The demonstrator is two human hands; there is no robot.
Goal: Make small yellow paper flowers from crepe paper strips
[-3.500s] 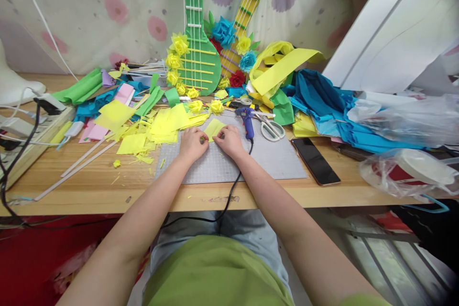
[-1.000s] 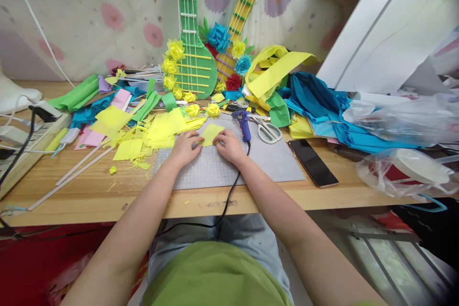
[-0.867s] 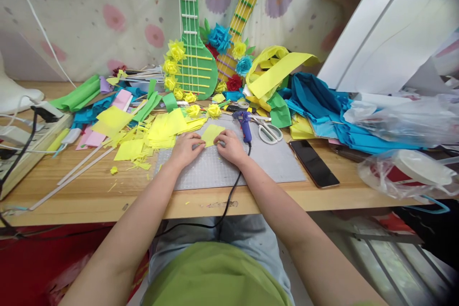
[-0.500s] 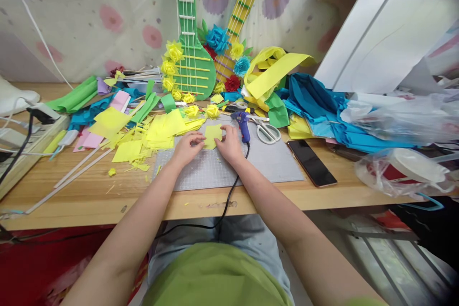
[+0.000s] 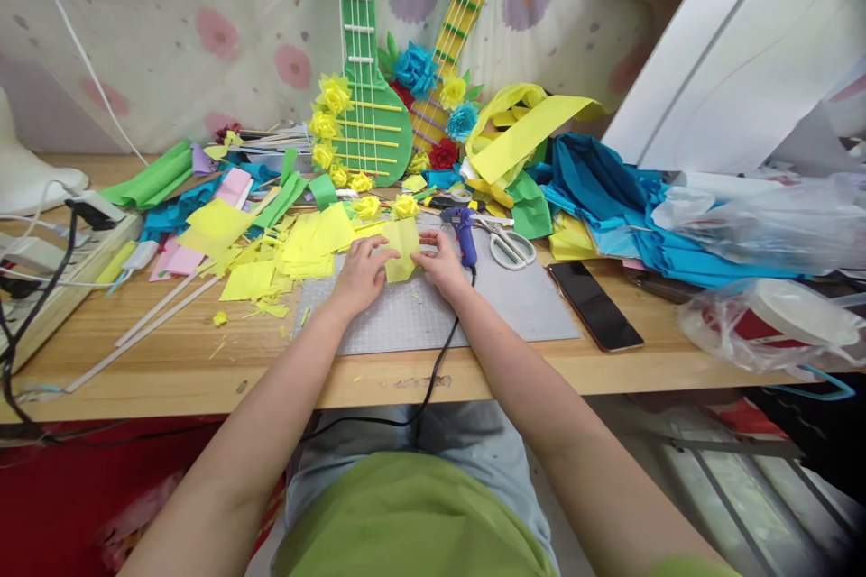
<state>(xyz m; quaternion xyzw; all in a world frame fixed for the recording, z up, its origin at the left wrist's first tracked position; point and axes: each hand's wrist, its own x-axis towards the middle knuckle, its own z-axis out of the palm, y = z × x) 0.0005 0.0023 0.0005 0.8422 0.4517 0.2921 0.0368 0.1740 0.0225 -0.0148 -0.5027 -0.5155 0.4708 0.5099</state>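
Between my two hands is a small yellow piece of crepe paper (image 5: 403,250), raised upright a little above the grey cutting mat (image 5: 379,325). My left hand (image 5: 365,270) pinches its left edge with thumb and fingers. On the other side my right hand (image 5: 441,263) grips the right edge the same way. Just right of my right hand lies a blue glue gun (image 5: 463,234), its black cord running down past my wrist. Scissors (image 5: 512,248) with pale handles rest beside it. Left of my left hand is a pile of yellow paper pieces (image 5: 315,239).
A green paper guitar (image 5: 375,131) with yellow flowers and a yellow one (image 5: 466,9) lean on the back wall. Blue crepe paper (image 5: 602,189) is heaped at right, near a black phone (image 5: 595,306). White sticks (image 5: 139,338) and a power strip (image 5: 60,288) lie at left.
The yellow paper has come up off the mat and now stands more upright between my fingers. Both hands have closed on its edges. The view has shifted slightly.
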